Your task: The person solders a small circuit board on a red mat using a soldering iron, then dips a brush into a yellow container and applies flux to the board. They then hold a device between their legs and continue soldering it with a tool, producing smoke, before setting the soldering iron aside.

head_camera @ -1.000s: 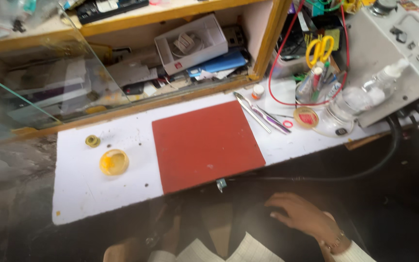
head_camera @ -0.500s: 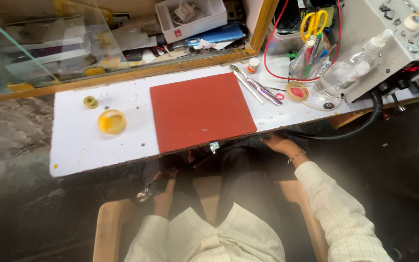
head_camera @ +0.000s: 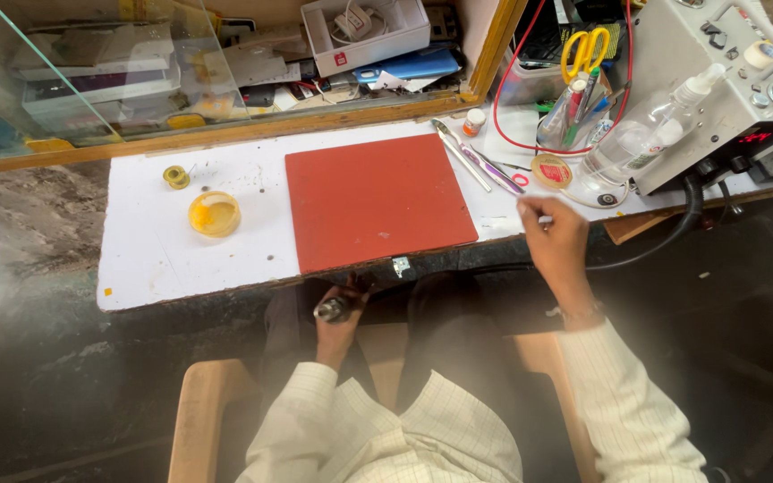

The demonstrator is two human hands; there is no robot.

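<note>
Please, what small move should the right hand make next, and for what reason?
Probably a short reach forward to the metal tools. The right hand is raised over the white table's front edge beside the red mat, and those tools lie just beyond its fingers. The left hand holds a small dark object below the table, too unclear to identify.

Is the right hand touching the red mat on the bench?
Apart. The head view shows the right hand raised at the mat's right, with a strip of white bench top between its fingers and the red mat.
</note>
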